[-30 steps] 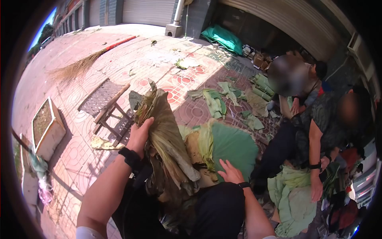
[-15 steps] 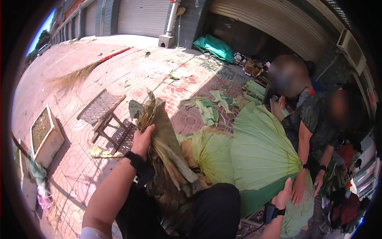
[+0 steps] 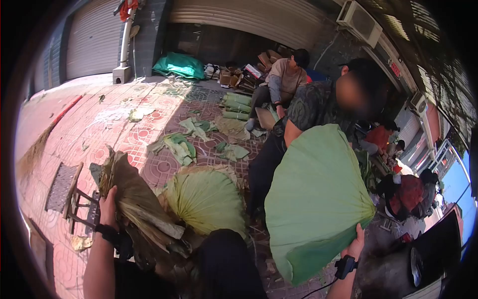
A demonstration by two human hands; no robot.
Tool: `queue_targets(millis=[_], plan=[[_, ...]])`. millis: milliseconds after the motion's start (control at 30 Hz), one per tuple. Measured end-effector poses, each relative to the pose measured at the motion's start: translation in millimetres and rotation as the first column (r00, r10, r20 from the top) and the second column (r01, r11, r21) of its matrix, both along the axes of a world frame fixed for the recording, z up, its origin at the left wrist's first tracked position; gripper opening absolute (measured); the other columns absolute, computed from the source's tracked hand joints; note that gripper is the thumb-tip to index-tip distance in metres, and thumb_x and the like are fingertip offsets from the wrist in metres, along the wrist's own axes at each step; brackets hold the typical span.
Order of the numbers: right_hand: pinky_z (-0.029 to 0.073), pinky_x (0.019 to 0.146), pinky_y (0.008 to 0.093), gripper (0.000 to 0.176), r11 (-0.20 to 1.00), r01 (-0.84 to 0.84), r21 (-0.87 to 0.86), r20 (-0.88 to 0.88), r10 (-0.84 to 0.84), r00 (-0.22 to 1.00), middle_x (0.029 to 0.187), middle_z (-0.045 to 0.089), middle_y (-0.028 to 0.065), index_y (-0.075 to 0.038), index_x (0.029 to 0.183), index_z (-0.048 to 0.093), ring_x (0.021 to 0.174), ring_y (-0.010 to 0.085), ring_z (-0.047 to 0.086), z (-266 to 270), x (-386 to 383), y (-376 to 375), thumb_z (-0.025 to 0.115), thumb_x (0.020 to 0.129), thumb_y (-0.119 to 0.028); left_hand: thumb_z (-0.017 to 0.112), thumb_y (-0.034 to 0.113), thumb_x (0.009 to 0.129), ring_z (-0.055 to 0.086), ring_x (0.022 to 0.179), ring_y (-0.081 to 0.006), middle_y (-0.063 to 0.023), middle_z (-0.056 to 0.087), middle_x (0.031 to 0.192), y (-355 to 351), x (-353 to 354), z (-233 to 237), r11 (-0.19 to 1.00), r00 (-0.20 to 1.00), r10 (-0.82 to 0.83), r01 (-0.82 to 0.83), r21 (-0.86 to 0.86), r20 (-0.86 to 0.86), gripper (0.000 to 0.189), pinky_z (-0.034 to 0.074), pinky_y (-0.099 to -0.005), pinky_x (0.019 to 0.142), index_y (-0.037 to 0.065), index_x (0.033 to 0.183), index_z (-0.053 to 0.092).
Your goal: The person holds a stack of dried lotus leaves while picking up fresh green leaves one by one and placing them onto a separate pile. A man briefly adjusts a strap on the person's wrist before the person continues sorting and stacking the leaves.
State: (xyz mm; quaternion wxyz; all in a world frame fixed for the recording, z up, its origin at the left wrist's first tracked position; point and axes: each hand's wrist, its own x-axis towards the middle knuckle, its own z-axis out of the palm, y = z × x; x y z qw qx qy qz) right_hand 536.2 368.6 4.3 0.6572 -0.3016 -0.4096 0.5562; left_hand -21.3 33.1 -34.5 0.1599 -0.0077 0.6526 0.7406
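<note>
right fingers (image 3: 359,230) partly hidden behind green leaf (image 3: 318,199).

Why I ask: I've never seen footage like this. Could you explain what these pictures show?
There's no robot: one head-worn camera looks forward and down at a person's bare hands. The left hand holds a bundle of brown, withered leaves; the right hand holds a large green leaf. A yellowish-green leaf lies low between them. On the patterned paving are crumpled leaves and a low stool. Other people sit nearby.
</note>
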Motion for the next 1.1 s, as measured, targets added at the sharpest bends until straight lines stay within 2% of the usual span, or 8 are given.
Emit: queue_targets(millis=[333, 533, 600, 633, 767, 900, 967, 1100], plan=[[0.049, 0.082, 0.0416, 0.036, 0.983, 0.068, -0.168, -0.05, -0.078, 0.996, 0.107, 0.059, 0.009, -0.004, 0.118, 0.049, 0.096, 0.025, 0.059, -54, 27, 33, 0.059, 0.087, -0.019, 0.062, 0.04, 0.08, 0.057, 0.096, -0.0243, -0.0116, 0.056, 0.109, -1, -3, -6, 0.995, 0.999, 0.033, -0.035, -0.097, -0.03, 0.058, 0.047, -0.0379, 0.08, 0.002, 0.121, 0.047], [0.049, 0.082, 0.0424, 0.036, 0.977, 0.097, -0.189, -0.016, -0.102, 0.995, 0.109, 0.059, 0.0092, -0.005, 0.119, 0.049, 0.095, 0.0265, 0.059, -63, 28, 59, 0.057, 0.087, -0.02, 0.062, 0.038, 0.081, 0.059, 0.09, -0.0238, -0.013, 0.056, 0.108, -2, -5, -6, 0.994, 0.995, -0.092, 0.089, 0.058, 0.043, 0.056, 0.05, -0.0361, 0.071, 0.001, 0.12, 0.048], [0.049, 0.083, 0.043, 0.036, 0.981, 0.017, -0.192, -0.022, -0.021, 1.0, 0.113, 0.057, 0.0096, -0.007, 0.121, 0.048, 0.099, 0.0266, 0.058, -63, 29, 70, 0.055, 0.089, -0.023, 0.062, 0.036, 0.082, 0.06, 0.088, -0.0236, -0.0125, 0.057, 0.105, -5, -12, -14, 0.994, 0.995, -0.097, 0.099, 0.052, -0.032, 0.054, 0.051, -0.0356, 0.067, 0.001, 0.12, 0.048], [0.048, 0.085, 0.0429, 0.037, 0.972, -0.04, -0.231, -0.035, 0.033, 0.999, 0.117, 0.056, 0.0098, -0.008, 0.122, 0.048, 0.102, 0.0264, 0.057, -58, 23, 70, 0.052, 0.09, -0.026, 0.062, 0.038, 0.081, 0.06, 0.087, -0.0226, -0.0111, 0.061, 0.098, 1, 10, 12, 0.992, 0.997, 0.066, -0.062, -0.114, 0.035, 0.053, 0.051, -0.0358, 0.073, 0.0, 0.117, 0.051], [0.047, 0.087, 0.0436, 0.043, 0.957, 0.01, -0.289, 0.057, 0.007, 0.998, 0.119, 0.056, 0.0089, -0.007, 0.124, 0.048, 0.103, 0.027, 0.056, -61, 33, 101, 0.053, 0.09, -0.033, 0.063, 0.035, 0.08, 0.058, 0.094, -0.0228, -0.0135, 0.058, 0.107, -4, 3, 6, 1.0, 0.999, -0.009, 0.01, -0.024, 0.043, 0.054, 0.047, -0.0361, 0.082, -0.002, 0.117, 0.048], [0.048, 0.087, 0.0435, 0.04, 0.852, -0.212, -0.479, -0.064, 0.207, 0.976, 0.117, 0.057, 0.013, -0.002, 0.123, 0.05, 0.101, 0.0306, 0.058, -57, 14, 99, 0.05, 0.09, -0.024, 0.064, 0.04, 0.078, 0.054, 0.099, -0.0228, -0.0131, 0.056, 0.109, -3, 17, 24, 0.963, 0.998, 0.061, -0.059, -0.265, 0.0, 0.063, 0.043, -0.0351, 0.085, -0.003, 0.12, 0.045], [0.048, 0.087, 0.044, 0.04, 0.888, -0.14, -0.437, 0.001, 0.157, 0.988, 0.118, 0.056, 0.0137, -0.002, 0.124, 0.048, 0.102, 0.0314, 0.057, -77, 13, 107, 0.048, 0.09, -0.023, 0.064, 0.038, 0.079, 0.056, 0.096, -0.0217, -0.0126, 0.057, 0.106, -12, 6, 12, 0.991, 0.992, -0.127, 0.126, -0.034, -0.027, 0.058, 0.045, -0.0344, 0.083, -0.002, 0.118, 0.046], [0.047, 0.084, 0.0412, 0.041, 0.925, -0.078, -0.372, 0.127, 0.134, 0.983, 0.12, 0.053, 0.0148, 0.0, 0.126, 0.044, 0.104, 0.0286, 0.055, -113, 43, 128, 0.049, 0.09, -0.019, 0.061, 0.029, 0.084, 0.06, 0.088, -0.0187, -0.0102, 0.062, 0.099, -8, 21, 36, 0.996, 0.993, -0.088, 0.086, 0.028, 0.078, 0.042, 0.047, -0.0319, 0.078, -0.002, 0.111, 0.054]])
